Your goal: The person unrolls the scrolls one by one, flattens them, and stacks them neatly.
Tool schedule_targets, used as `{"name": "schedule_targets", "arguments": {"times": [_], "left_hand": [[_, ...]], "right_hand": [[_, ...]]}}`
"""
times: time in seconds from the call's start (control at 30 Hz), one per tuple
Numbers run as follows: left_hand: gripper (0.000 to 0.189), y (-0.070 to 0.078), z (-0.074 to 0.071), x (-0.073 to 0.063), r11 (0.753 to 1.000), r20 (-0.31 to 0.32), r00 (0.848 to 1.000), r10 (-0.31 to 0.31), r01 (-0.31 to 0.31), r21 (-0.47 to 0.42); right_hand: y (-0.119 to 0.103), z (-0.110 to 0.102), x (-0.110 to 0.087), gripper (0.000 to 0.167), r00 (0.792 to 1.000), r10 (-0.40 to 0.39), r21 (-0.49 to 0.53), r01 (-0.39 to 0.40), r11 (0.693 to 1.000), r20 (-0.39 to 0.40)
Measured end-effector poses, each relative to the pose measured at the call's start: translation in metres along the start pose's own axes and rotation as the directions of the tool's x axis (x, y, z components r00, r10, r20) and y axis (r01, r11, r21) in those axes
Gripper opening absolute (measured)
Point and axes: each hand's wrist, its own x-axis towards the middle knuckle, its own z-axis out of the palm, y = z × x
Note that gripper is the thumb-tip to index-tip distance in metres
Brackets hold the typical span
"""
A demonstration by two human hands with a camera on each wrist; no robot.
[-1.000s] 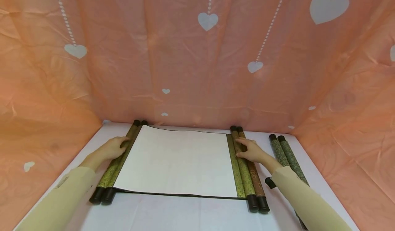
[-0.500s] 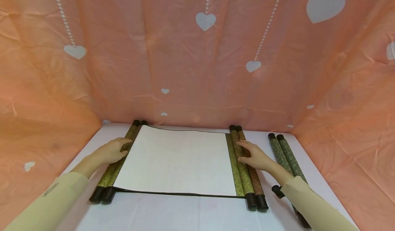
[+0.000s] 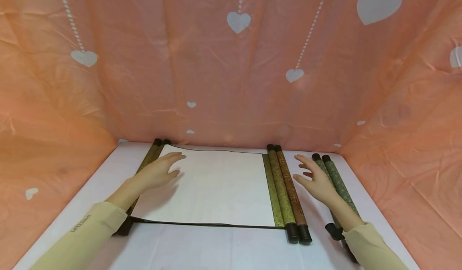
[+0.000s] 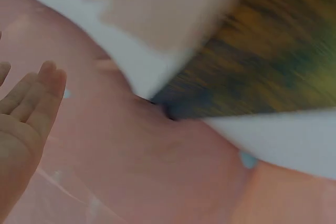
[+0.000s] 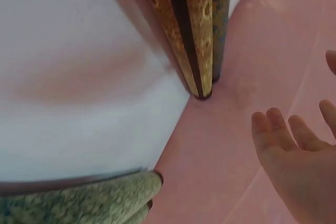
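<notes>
An unrolled scroll with a blank white sheet (image 3: 213, 193) lies on the table. A yellow-green roll (image 3: 281, 189) and a brown patterned roll (image 3: 293, 189) lie side by side along its right edge. Rolls at its left edge (image 3: 148, 157) are partly hidden behind my left arm. My left hand (image 3: 157, 173) hovers over the sheet's left part, fingers extended, holding nothing; a streaky roll (image 4: 278, 66) is blurred in the left wrist view. Between the brown roll and two grey-green rolls (image 3: 341, 183), my right hand (image 3: 317, 181) is raised with fingers spread, holding nothing.
A white cloth (image 3: 202, 248) covers the table. Pink-orange sheeting (image 3: 213, 69) with pale hearts hangs behind it and along both sides. A dark roll end (image 3: 334, 231) shows beside the right sleeve, partly covered.
Both hands have left the scroll's rolls: the left moved right over the white sheet, the right moved away to the right. The scroll stays spread out. The head view shifted slightly.
</notes>
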Motion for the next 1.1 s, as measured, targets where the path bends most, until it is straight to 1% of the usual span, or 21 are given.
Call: {"name": "schedule_targets", "arguments": {"times": [0.1,0.3,0.47,0.6,0.7,0.8,0.97,1.03,1.1], "left_hand": [[0.053,0.018,0.006,0.011,0.999,-0.016,0.999,0.029,-0.029,-0.03],[0.056,0.05,0.02,0.032,0.991,-0.05,0.995,0.09,-0.094,-0.093],[0.055,0.077,0.034,0.051,0.979,-0.061,0.989,0.134,-0.141,-0.144],[0.056,0.102,0.047,0.07,0.966,-0.052,0.985,0.166,-0.173,-0.19],[0.056,0.121,0.058,0.084,0.954,-0.034,0.979,0.2,-0.202,-0.223],[0.057,0.141,0.071,0.095,0.947,0.001,0.974,0.225,-0.219,-0.234],[0.056,0.172,0.091,0.11,0.946,0.066,0.967,0.245,-0.224,-0.234],[0.056,0.184,0.098,0.115,0.945,0.087,0.963,0.254,-0.228,-0.233],[0.056,0.195,0.105,0.12,0.942,0.107,0.958,0.265,-0.234,-0.243]], "right_hand": [[0.004,-0.009,-0.008,0.061,0.998,0.026,-0.005,-0.027,1.0,-0.053],[0.017,-0.03,-0.027,0.062,0.986,0.116,-0.032,-0.121,0.992,-0.123],[0.034,-0.051,-0.042,0.061,0.981,0.129,-0.044,-0.137,0.99,-0.146],[0.05,-0.068,-0.051,0.059,0.98,0.156,-0.067,-0.164,0.984,-0.121],[0.059,-0.078,-0.057,0.06,0.975,0.206,-0.117,-0.215,0.97,-0.08],[0.066,-0.085,-0.062,0.061,0.967,0.25,-0.182,-0.255,0.95,-0.051],[0.076,-0.09,-0.07,0.06,0.961,0.275,-0.261,-0.273,0.926,-0.031],[0.08,-0.092,-0.072,0.06,0.953,0.302,-0.253,-0.296,0.921,-0.017],[0.084,-0.093,-0.074,0.062,0.939,0.344,-0.23,-0.333,0.915,0.008]]}}
